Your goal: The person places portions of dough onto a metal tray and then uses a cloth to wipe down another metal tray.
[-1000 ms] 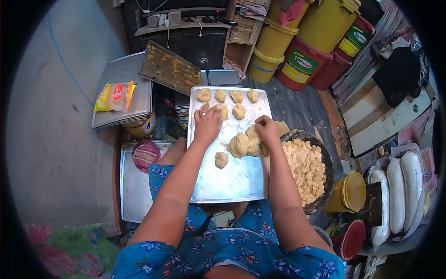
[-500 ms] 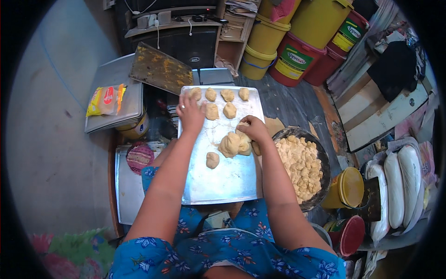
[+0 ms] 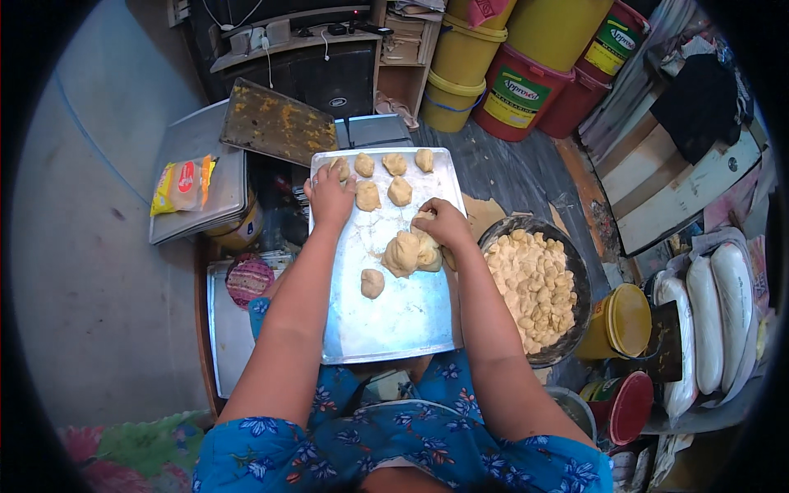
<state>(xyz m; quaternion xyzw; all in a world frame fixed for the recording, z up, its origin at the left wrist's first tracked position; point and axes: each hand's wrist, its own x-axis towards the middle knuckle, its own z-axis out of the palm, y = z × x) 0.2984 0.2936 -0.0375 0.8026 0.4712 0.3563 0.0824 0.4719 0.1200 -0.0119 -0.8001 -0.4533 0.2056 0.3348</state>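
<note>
A silver baking tray point(image 3: 382, 329) lies in front of me, bearing several rough dough balls point(image 3: 399, 191). My left hand point(image 3: 330, 197) is open at the tray's upper left edge, fingers spread loosely beside a corner dough ball point(image 3: 339, 165), partly covering it. Right of centre sits a larger dough lump point(image 3: 402, 255); my right hand point(image 3: 440, 220) pinches the soft dough at its upper part. A single ball point(image 3: 371, 283) rests below the lump. Beside the tray on the right, a dark round basin point(image 3: 583, 308) is heaped with cut dough pieces point(image 3: 530, 292).
Left stand stacked trays point(image 3: 177, 140) with a yellow packet point(image 3: 182, 185), and a stained dark tray point(image 3: 275, 123). Yellow buckets point(image 3: 468, 62) and red ones point(image 3: 518, 94) line the back. A lidded bucket point(image 3: 625, 320), red bucket point(image 3: 625, 407) and wrapped white bags point(image 3: 715, 320) are at right.
My left hand has shifted left and up from the second-row ball toward the tray's corner. My right hand has moved slightly leftward on the dough lump. The view has shifted a little.
</note>
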